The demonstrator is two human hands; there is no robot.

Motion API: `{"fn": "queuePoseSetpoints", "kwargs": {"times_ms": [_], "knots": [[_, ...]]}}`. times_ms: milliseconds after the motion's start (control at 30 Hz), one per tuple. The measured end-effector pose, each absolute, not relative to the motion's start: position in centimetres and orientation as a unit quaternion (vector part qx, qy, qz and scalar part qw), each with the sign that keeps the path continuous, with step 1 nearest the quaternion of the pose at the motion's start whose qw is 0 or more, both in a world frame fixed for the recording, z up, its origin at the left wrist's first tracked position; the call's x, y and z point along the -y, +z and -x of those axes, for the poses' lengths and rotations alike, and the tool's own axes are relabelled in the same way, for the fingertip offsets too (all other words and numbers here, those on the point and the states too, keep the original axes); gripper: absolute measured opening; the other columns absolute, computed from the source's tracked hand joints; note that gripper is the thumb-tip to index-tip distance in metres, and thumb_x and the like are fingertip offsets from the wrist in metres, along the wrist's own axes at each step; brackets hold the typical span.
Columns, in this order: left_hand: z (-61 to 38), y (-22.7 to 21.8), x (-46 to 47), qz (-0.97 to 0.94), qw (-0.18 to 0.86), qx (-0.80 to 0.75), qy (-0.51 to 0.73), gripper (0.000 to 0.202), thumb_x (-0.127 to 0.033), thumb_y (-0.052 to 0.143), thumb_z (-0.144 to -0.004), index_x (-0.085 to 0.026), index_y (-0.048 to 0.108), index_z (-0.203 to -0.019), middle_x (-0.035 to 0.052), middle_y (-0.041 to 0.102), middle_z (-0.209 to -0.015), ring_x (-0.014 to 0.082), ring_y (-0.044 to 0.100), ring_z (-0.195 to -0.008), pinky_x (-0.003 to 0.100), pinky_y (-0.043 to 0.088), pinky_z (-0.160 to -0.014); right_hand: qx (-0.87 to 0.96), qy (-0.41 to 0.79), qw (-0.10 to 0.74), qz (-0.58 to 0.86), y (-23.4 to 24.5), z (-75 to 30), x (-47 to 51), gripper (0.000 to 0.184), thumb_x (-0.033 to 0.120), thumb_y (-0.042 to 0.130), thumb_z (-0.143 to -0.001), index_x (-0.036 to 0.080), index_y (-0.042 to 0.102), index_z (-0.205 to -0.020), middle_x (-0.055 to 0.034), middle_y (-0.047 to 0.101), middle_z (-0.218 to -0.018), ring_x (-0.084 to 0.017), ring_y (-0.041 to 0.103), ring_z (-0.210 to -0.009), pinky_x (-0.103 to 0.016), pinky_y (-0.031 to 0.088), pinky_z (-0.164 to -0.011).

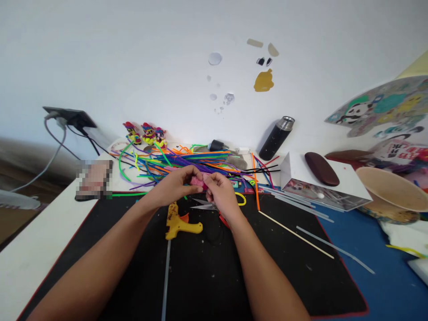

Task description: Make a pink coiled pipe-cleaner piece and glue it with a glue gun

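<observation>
Both hands meet above the far half of the black mat, round a small pink ribbed piece (198, 182) that looks like coiled pipe cleaner. My left hand (175, 186) pinches it between thumb and fingers from the left. On its other side, the closed fingers of my right hand (220, 192) grip the same piece; the fingertips partly cover it. Under my right hand lie scissors (204, 206), blades pointing left, with a yellow handle loop showing. A yellow hot glue gun (179, 225) rests on the mat below my left hand, a clear glue stick (166, 276) in its back.
Behind my hands spreads a heap of colourful pipe cleaners (200, 157). Three small figures (147, 133), a black thermos (277, 139) and a white box (290, 174) with a glasses case (321, 168) stand along the back. Glue sticks (336, 247) and a thin wooden stick (297, 235) lie right.
</observation>
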State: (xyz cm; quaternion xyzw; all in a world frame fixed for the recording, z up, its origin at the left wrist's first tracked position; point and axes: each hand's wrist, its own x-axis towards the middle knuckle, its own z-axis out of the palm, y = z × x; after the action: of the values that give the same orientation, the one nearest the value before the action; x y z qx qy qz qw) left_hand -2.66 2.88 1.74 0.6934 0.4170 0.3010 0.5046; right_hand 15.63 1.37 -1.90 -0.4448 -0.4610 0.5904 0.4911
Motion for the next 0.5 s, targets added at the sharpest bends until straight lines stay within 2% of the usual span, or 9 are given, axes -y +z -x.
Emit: {"fn": "queuePoseSetpoints", "kwargs": {"times_ms": [500], "knots": [[1.99,1.64,-2.57,-0.656,0.539,-0.399,0.348,0.029,-0.036,0.079,-0.086,-0.019,0.061,-0.101,-0.0004,0.066,-0.088,0.0151,0.065,-0.08,0.028,0.054,-0.074,0.379,0.647,0.508,0.424,-1.16,-15.28,-0.99,0.041,0.055,0.08,-0.08,0.023,0.054,-0.077,0.0105,0.047,-0.053,-0.007,0.044,-0.037,-0.019,0.024,-0.035]]}}
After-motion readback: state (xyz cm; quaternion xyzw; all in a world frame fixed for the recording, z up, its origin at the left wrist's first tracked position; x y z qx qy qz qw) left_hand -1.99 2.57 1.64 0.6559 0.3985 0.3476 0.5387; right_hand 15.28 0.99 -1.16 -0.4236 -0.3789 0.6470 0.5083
